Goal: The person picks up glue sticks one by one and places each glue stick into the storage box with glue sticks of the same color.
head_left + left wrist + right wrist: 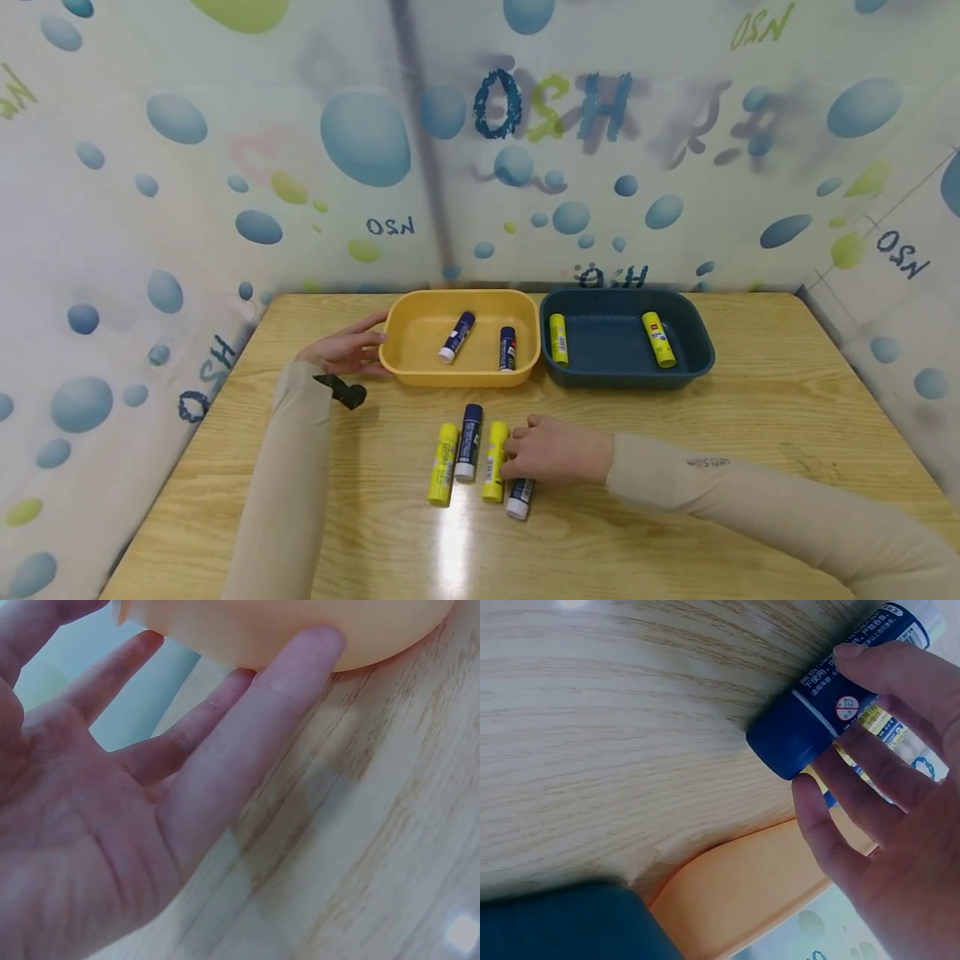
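My right hand (558, 452) pinches a dark blue glue stick (836, 694) with a white end, thumb on one side and fingers on the other. In the head view the hand covers most of that glue stick. Left of it, a yellow glue stick (494, 467), a blue glue stick (468, 443) and another yellow glue stick (443, 465) lie in a row on the table. My left hand (348, 348) is at the left end of the orange basket (457, 379), its fingers fairly straight and fingertips right at the wall.
Inside the orange basket lie two blue glue sticks (457, 337). A dark teal basket (626, 380) stands against its right side, with two yellow glue sticks (658, 340) in it. Both baskets sit near the back edge of the wooden table (787, 400), before a patterned curtain (450, 192).
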Demonstrator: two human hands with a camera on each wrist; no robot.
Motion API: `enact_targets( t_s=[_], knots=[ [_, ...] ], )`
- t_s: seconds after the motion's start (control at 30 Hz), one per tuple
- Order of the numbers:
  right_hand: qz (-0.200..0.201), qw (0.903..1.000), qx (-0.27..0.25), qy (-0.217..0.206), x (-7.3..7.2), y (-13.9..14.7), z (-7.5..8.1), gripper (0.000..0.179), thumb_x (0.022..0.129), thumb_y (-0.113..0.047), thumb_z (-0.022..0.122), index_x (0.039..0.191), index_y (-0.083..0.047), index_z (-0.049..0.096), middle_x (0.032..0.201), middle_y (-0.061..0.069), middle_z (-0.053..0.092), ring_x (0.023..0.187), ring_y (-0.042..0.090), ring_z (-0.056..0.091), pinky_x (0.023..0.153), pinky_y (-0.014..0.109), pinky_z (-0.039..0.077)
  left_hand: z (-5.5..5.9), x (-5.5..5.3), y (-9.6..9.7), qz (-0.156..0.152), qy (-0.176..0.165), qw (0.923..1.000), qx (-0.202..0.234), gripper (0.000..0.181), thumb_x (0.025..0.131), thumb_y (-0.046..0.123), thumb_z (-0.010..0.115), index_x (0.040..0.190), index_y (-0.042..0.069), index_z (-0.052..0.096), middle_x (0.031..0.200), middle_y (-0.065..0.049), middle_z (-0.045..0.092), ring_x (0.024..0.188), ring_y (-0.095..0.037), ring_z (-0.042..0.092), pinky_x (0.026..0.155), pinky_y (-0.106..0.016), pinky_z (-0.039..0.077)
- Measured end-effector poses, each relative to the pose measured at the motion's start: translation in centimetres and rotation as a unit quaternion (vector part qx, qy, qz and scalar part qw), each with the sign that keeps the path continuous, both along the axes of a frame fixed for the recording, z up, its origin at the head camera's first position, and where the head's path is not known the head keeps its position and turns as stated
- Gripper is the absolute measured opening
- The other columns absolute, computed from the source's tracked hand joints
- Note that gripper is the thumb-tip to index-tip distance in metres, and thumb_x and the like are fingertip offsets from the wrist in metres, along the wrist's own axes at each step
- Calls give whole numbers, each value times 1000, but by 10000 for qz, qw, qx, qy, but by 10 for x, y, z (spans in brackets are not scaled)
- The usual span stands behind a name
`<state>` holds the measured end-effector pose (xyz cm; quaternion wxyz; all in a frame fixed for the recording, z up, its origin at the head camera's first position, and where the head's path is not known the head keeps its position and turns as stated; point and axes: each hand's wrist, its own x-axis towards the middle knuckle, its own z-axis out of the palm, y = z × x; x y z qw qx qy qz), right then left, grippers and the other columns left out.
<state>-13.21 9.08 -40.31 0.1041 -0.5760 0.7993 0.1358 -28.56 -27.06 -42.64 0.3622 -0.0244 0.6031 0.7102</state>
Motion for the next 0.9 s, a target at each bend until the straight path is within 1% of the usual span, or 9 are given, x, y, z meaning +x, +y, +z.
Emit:
enact_targets(
  t_s=[0.13, 0.2, 0.33, 0.43, 0.5, 0.6, 0.73, 0.83, 0.9],
  knots=[
    [15, 10000, -34, 6, 0, 2, 2, 31, 90, -20, 69, 119, -32, 65, 116, -7, 62, 104, 10, 58, 91, 34, 49, 1, 0, 0, 50, -46, 10000, -20, 65, 103, 7, 41, 157, 24, 8, 150, -19, 20, 113, -29, 51, 99, -55, 42],
    [32, 10000, -57, 22, 0, 3, 4, 30, 90, -21, 69, 118, -33, 66, 115, -8, 62, 102, 9, 57, 89, 32, 48, 1, 0, 0, 17, -43, 10000, -26, 65, 104, 7, 41, 157, 25, 7, 149, -19, 20, 112, -29, 51, 100, -55, 41],
    [53, 9999, -79, 84, -1, 6, 9, 28, 89, -22, 70, 116, -32, 67, 113, -7, 63, 99, 9, 57, 85, 29, 48, 1, 0, 0, 8, -50, 10000, -54, 66, 103, 9, 44, 156, 25, 9, 148, -18, 22, 113, -29, 51, 100, -55, 40],
    [35, 9999, -71, 114, -1, 8, 12, 28, 89, -21, 70, 115, -31, 67, 112, -7, 63, 98, 10, 58, 83, 28, 47, 0, 0, 0, 70, -98, 9999, -58, 66, 102, 9, 46, 156, 26, 12, 149, -18, 23, 114, -30, 51, 100, -55, 40],
    [-12, 9999, -67, 117, -1, 9, 13, 29, 89, -20, 71, 116, -31, 66, 112, -7, 63, 99, 10, 58, 83, 28, 47, -1, 0, 0, 68, -99, 9999, -40, 66, 102, 9, 45, 156, 26, 12, 150, -18, 22, 114, -31, 50, 100, -56, 41],
    [-98, 9999, -88, 68, -2, 11, 16, 33, 87, -18, 73, 117, -31, 66, 113, -6, 63, 103, 12, 58, 87, 31, 48, -2, -1, -1, 88, -112, 9999, -14, 65, 103, 8, 44, 156, 26, 12, 150, -18, 21, 114, -31, 50, 99, -56, 41],
    [-232, 9997, -112, 5, -4, 13, 21, 33, 87, -15, 73, 116, -29, 66, 113, -4, 63, 104, 13, 58, 92, 37, 49, -2, 0, -1, 85, -97, 9999, 18, 64, 103, 8, 43, 156, 26, 12, 149, -18, 22, 114, -30, 51, 99, -55, 42],
    [-264, 9996, -96, 95, -6, 14, 25, 32, 88, -16, 72, 116, -28, 66, 112, -4, 63, 103, 13, 58, 92, 38, 49, -1, 1, 0, 84, -63, 9999, -22, 64, 103, 9, 43, 156, 26, 12, 148, -17, 24, 114, -29, 51, 98, -55, 43],
    [-260, 9995, -68, 186, -8, 15, 27, 31, 88, -17, 72, 116, -29, 67, 110, -5, 64, 100, 12, 58, 90, 35, 49, -1, 1, 0, 78, -38, 9999, -49, 64, 103, 9, 44, 156, 25, 11, 148, -17, 24, 114, -29, 51, 97, -54, 44]
  ],
)
